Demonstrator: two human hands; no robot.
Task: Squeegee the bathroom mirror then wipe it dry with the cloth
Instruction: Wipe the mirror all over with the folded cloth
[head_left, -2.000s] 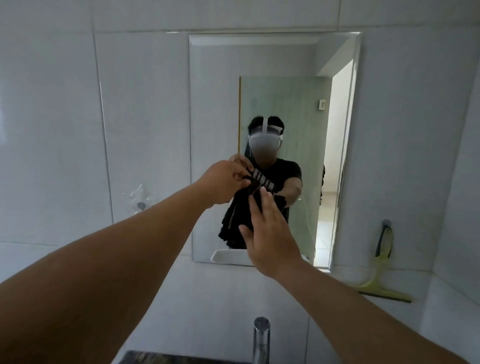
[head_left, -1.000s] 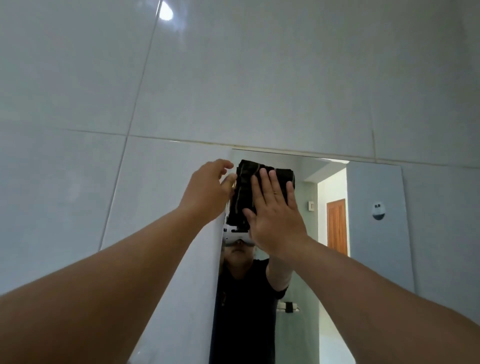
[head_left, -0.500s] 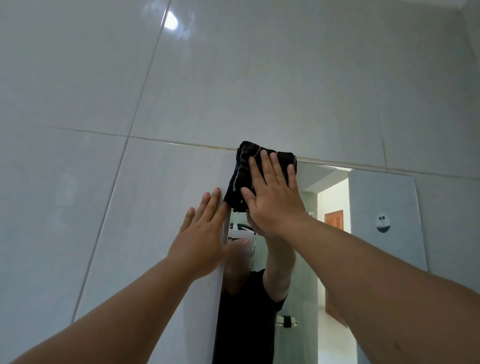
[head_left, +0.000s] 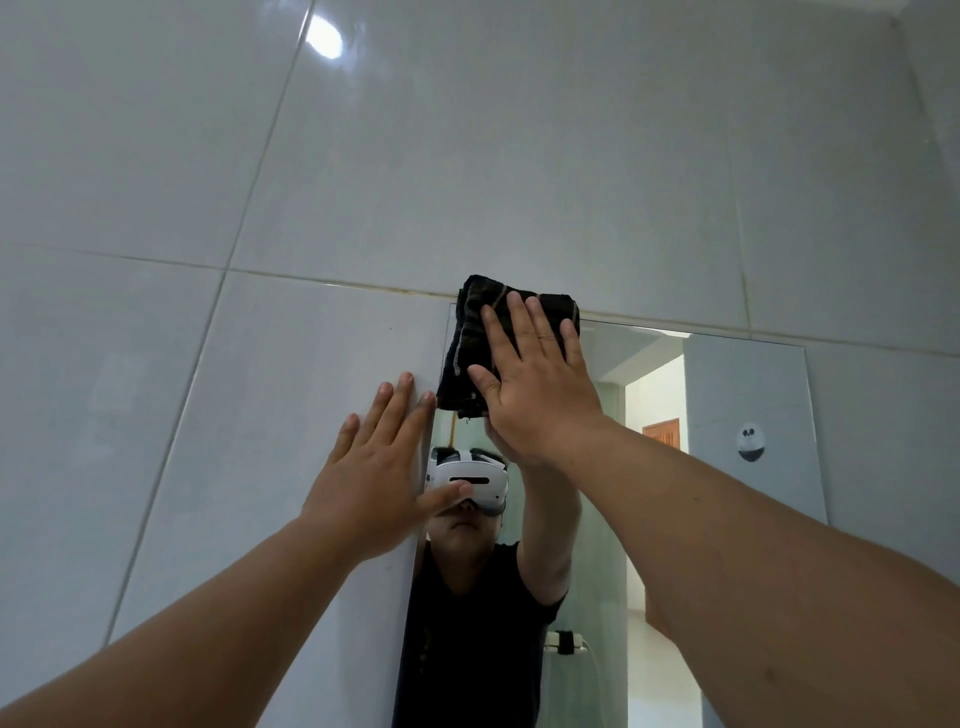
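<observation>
Your right hand (head_left: 535, 384), palm flat, pins the cloth (head_left: 470, 338) at the mirror's (head_left: 727, 395) eleven-o'clock corner; your left hand (head_left: 379, 478), splayed and empty, has dropped onto the wall tile (head_left: 260, 415) at nine o'clock.

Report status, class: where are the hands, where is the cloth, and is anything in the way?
Right hand flat, pressing cloth on mirror's top left corner. Left hand open, braced on wall tile beside mirror edge. Nothing in the way.

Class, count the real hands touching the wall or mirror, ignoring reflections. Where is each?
2. The left hand lies flat by the mirror's left edge; the right hand presses the cloth at its top-left corner.
</observation>
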